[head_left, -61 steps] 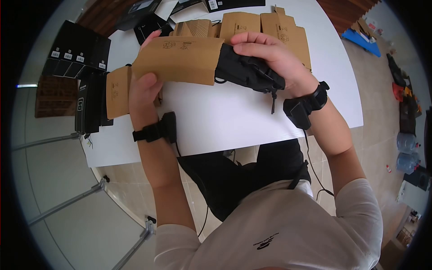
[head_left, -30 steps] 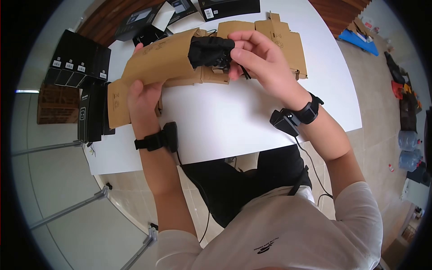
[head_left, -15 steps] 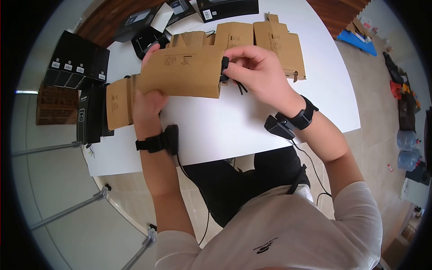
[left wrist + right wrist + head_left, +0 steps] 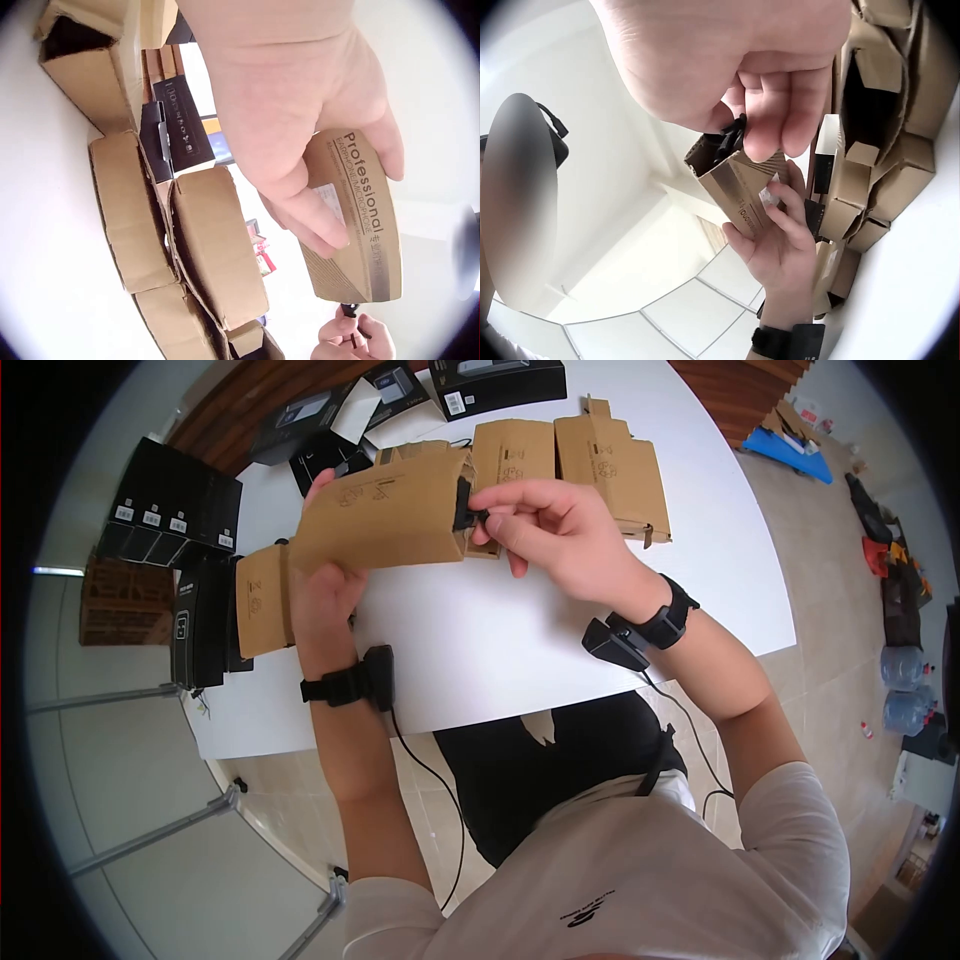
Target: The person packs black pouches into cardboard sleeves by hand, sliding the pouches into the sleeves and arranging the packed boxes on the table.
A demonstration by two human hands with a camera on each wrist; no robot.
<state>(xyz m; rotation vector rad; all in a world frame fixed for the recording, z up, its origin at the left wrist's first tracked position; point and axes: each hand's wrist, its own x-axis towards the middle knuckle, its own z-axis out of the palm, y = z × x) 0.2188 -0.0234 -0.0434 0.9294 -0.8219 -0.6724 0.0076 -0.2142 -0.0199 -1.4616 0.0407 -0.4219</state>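
Note:
My left hand (image 4: 328, 600) grips a brown cardboard box (image 4: 385, 520) from its left end, thumb at the near side and fingers round the far side. Printing on the box reads "Professional earphone/microphone" in the left wrist view. At its open right end, a black drawstring pouch (image 4: 462, 506) shows only as a narrow dark part, the rest hidden inside. My right hand (image 4: 565, 540) pinches the pouch's black cord end between thumb and index finger, close to the opening. In the right wrist view, black cord (image 4: 733, 141) runs from my fingertips to the box mouth.
More brown boxes stand behind on the white table (image 4: 480, 650), including one at far right (image 4: 612, 475) and one at left (image 4: 263, 600). Black boxes (image 4: 172, 500) are stacked at the left edge, with several more black boxes (image 4: 497, 385) along the back.
The black pouch has gone from mostly outside the box to mostly inside it. My right hand has shifted from the pouch's body to its cord end, and the box has tilted.

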